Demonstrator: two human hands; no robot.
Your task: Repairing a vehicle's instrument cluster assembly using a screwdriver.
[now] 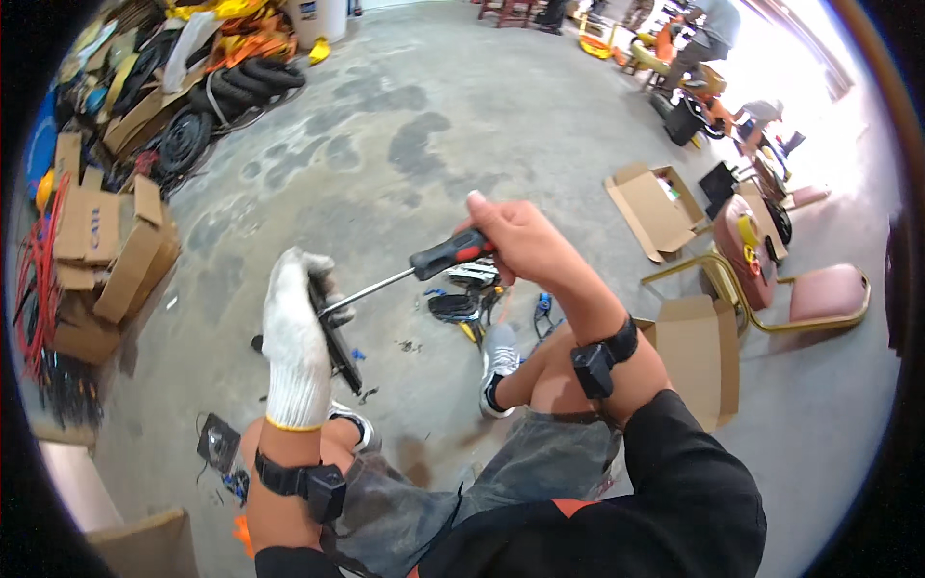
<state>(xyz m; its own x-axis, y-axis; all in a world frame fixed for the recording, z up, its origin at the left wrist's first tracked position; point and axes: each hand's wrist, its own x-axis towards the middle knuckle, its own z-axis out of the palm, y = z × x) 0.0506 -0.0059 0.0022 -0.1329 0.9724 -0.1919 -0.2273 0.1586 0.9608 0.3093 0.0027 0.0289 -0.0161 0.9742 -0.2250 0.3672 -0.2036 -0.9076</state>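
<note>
My left hand (pixel 295 323), in a white knitted glove with a yellow hem, is closed around a long black part (pixel 339 354) that stands tilted beside my palm. What kind of part it is, I cannot make out. Bare, my right hand (pixel 513 238) grips a screwdriver (pixel 449 254) by its black and red handle. The steel shaft slants down to the left, and its tip meets the black part near my gloved fingers. Between my knees and beyond, small dark parts (pixel 455 308) and bits of blue lie on the concrete floor.
Opened cardboard boxes (pixel 120 246) and red cables (pixel 37 279) crowd the left side, with tyres (pixel 252 85) farther back. On the right are a flattened carton (pixel 655 214), another open box (pixel 696 361) and a pink padded chair (pixel 827 293). Other people (pixel 711 39) are at the far right.
</note>
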